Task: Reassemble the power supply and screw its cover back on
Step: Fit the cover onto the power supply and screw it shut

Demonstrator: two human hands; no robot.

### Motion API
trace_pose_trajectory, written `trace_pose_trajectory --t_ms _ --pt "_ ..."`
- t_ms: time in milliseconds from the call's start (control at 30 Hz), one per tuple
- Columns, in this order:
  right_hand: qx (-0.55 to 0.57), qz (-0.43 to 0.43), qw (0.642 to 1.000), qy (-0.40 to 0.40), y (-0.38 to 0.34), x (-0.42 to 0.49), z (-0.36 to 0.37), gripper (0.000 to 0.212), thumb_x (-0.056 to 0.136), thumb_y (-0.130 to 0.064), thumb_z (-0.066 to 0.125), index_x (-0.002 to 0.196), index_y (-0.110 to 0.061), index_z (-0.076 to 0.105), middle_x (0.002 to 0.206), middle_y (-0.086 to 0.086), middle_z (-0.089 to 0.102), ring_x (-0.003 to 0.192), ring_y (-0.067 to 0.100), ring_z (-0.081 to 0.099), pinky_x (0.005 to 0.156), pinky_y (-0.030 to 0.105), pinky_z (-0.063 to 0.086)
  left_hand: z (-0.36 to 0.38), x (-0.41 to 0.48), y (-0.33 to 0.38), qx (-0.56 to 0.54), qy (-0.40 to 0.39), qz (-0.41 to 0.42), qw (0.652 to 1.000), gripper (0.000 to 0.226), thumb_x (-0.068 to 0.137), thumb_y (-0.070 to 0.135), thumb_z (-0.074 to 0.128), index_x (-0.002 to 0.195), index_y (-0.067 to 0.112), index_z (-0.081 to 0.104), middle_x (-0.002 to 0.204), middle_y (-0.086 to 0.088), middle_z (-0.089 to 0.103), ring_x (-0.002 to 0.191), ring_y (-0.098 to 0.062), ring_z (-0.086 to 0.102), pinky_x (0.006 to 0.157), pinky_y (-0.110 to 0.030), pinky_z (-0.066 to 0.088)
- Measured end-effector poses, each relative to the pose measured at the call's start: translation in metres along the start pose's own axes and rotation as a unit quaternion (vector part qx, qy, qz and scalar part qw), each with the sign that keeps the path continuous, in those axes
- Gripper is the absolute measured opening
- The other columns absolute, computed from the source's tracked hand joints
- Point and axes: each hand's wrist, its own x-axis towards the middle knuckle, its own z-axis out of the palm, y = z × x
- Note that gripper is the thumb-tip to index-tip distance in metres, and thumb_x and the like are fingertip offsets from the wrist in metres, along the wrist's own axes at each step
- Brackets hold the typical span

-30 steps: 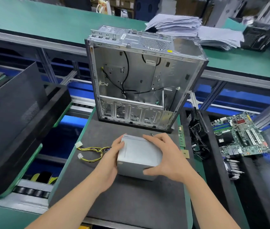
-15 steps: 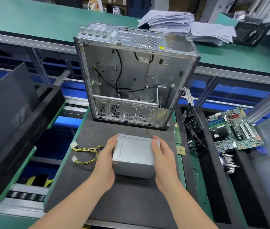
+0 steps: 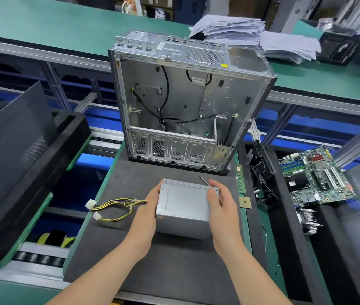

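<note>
A grey metal power supply box (image 3: 184, 204) rests on the dark mat (image 3: 170, 256) in front of me, its plain cover face up. My left hand (image 3: 146, 219) grips its left side. My right hand (image 3: 223, 208) grips its right side, thumb on the top face. A bundle of yellow and black cables with white plugs (image 3: 113, 208) trails out from the box's left side onto the mat. A thin screwdriver shaft (image 3: 204, 181) lies just behind the box by my right fingers.
An open, empty computer case (image 3: 185, 102) stands upright at the mat's far edge. A RAM stick (image 3: 240, 179) and a CPU chip (image 3: 245, 202) lie at the mat's right edge. A motherboard (image 3: 315, 175) sits in the black tray on the right. Black panels lean on the left.
My right hand has slid from lying across the box's top front to gripping its right side. The box has squared up between both hands. My view has shifted slightly.
</note>
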Motion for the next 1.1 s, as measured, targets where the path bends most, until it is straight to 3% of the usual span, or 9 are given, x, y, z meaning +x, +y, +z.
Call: trace_pose_trajectory --t_ms 100,200,300,367,500,800,967,1100 --pt "0.010 0.010 1.000 0.001 -0.002 -0.001 0.000 0.025 0.105 -0.040 0.052 0.122 -0.054 0.065 0.121 -0.004 0.064 0.118 0.020 0.058 0.105 0.043 0.047 0.004 0.000 0.002 -0.027 0.007 -0.001 1.000 0.047 0.093 0.073 0.048 0.130 0.050 0.065 0.123 0.015 0.074 0.120 -0.008 0.066 0.117 -0.046 0.037" --pt "0.011 0.009 1.000 -0.001 -0.002 -0.001 0.000 0.025 0.106 -0.038 0.052 0.122 -0.052 0.065 0.121 0.000 0.065 0.119 0.023 0.058 0.109 0.046 0.046 0.007 -0.004 0.003 -0.069 0.010 -0.012 0.998 0.041 0.096 0.068 0.053 0.129 0.049 0.066 0.125 0.013 0.073 0.122 -0.012 0.066 0.114 -0.045 0.041" --pt "0.017 0.013 1.000 0.000 -0.003 0.000 0.001 0.026 0.106 -0.036 0.051 0.122 -0.051 0.066 0.122 0.005 0.064 0.119 0.028 0.058 0.110 0.053 0.045 0.002 -0.010 0.009 -0.121 -0.026 -0.024 0.992 0.044 0.092 0.067 0.061 0.130 0.046 0.068 0.128 0.009 0.073 0.121 -0.012 0.068 0.096 -0.038 0.052" --pt "0.030 0.020 0.999 0.000 -0.004 0.000 0.001 0.028 0.106 -0.033 0.052 0.121 -0.051 0.068 0.124 -0.002 0.067 0.123 0.023 0.059 0.114 0.054 0.044 0.001 -0.009 0.014 -0.130 -0.032 -0.038 0.990 0.043 0.091 0.065 0.065 0.128 0.045 0.070 0.126 0.009 0.074 0.116 -0.011 0.070 0.090 -0.035 0.057" --pt "0.068 0.040 0.997 0.006 -0.004 0.002 -0.002 0.032 0.106 -0.023 0.055 0.117 -0.046 0.073 0.128 -0.008 0.069 0.127 0.020 0.060 0.117 0.053 0.042 0.006 -0.003 0.013 -0.091 -0.005 -0.028 0.995 0.033 0.100 0.040 0.061 0.132 0.050 0.061 0.127 0.013 0.072 0.123 -0.015 0.065 0.112 -0.047 0.046" --pt "0.111 0.065 0.991 0.025 -0.007 0.007 0.000 0.034 0.098 -0.011 0.060 0.115 -0.034 0.078 0.118 -0.002 0.075 0.121 0.030 0.064 0.111 0.051 0.047 0.003 0.003 0.014 -0.076 0.011 -0.002 0.997 0.036 0.101 0.018 0.064 0.133 0.034 0.063 0.125 0.008 0.074 0.122 -0.018 0.067 0.101 -0.038 0.052" --pt "0.120 0.061 0.990 0.036 -0.008 0.008 0.002 0.032 0.096 -0.008 0.063 0.112 -0.031 0.078 0.111 -0.011 0.077 0.112 0.024 0.069 0.106 0.048 0.052 0.014 0.007 0.019 -0.074 0.075 -0.033 0.994 0.017 0.095 0.038 0.071 0.112 0.036 0.070 0.110 0.008 0.076 0.115 -0.022 0.068 0.104 -0.048 0.050" --pt "0.136 0.064 0.988 0.033 -0.008 0.011 0.001 0.034 0.096 -0.005 0.063 0.113 -0.030 0.079 0.113 -0.011 0.077 0.097 0.012 0.073 0.095 0.041 0.057 0.015 0.011 0.018 -0.098 0.082 -0.022 0.992 0.017 0.094 0.030 0.074 0.110 0.032 0.070 0.093 0.014 0.077 0.100 -0.018 0.071 0.081 -0.035 0.054"
